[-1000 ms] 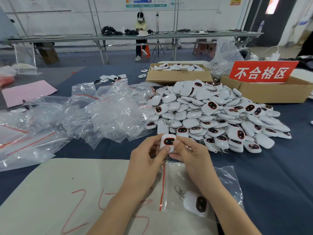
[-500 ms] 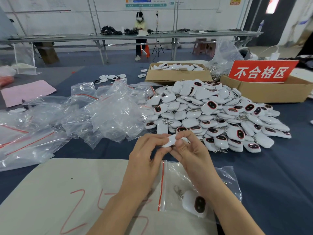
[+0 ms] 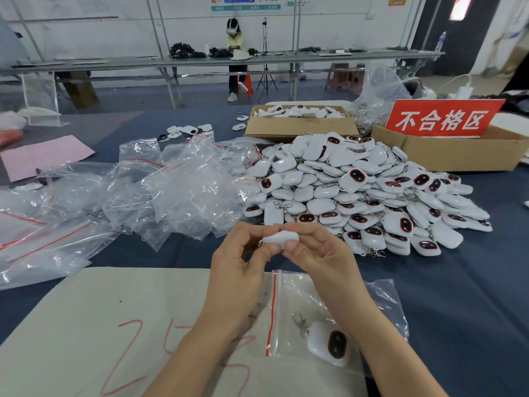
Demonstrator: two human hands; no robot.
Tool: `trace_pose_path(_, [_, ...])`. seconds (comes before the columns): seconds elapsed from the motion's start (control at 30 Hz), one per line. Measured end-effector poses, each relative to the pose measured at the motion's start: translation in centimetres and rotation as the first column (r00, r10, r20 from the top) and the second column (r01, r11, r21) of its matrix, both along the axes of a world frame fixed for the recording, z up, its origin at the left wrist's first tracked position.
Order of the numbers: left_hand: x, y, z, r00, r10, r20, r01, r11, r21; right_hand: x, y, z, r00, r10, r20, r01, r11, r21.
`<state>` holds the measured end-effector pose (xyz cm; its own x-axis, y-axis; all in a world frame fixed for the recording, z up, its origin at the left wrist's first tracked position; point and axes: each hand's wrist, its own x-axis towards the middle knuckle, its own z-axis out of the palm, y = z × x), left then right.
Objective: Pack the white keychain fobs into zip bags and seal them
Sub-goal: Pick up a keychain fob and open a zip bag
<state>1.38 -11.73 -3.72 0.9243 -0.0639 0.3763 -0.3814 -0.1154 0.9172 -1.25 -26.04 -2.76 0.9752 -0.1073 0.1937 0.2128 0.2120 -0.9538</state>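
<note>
At mid-frame, over the counter [image 3: 463, 287], the left hand [image 3: 237, 265] and right hand [image 3: 323, 260] pinch one fob [image 3: 280, 238] between thumbs and curled fingers [image 3: 252, 231]. Below them a bag [image 3: 289, 296] lies flat, holding a second fob [image 3: 329, 343]. To the right sits the fob pile [image 3: 357, 190], and loose bags [image 3: 177, 190] lie to the left.

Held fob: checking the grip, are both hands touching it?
Touching. Head view shows the left hand and right hand pinching the white fob between their fingertips.

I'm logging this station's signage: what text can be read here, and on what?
"不合格区": white characters on the red sign at the brown cardboard box.
"25": red handwriting on the cream sheet; further strokes unclear.
Wall posters: too blurred to read.
</note>
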Motion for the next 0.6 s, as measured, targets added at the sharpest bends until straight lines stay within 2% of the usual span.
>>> trace_pose_path(0.2, [-0.23,0.06,0.16,0.998,0.007,0.056,-0.008,1.000,0.013,0.08,-0.34,-0.21,1.000,0.016,-0.010,-0.016,0.999,0.028])
trace_pose_path(0.27, [-0.24,0.06,0.19,1.000,0.018,0.021,-0.017,0.999,-0.041,0.09,-0.41,-0.19,0.997,0.068,-0.022,-0.066,0.994,0.087])
trace_pose_path(0.37, [-0.26,-0.06,0.31,0.999,0.015,-0.038,-0.018,0.995,-0.097,-0.04,-0.51,-0.20,0.995,0.098,0.019,-0.099,0.994,0.036])
trace_pose_path(0.6, [-0.62,-0.31,0.54,0.970,-0.205,-0.128,0.187,0.973,-0.137,0.02,-0.18,-0.39,0.998,0.054,0.033,-0.053,0.998,-0.042])
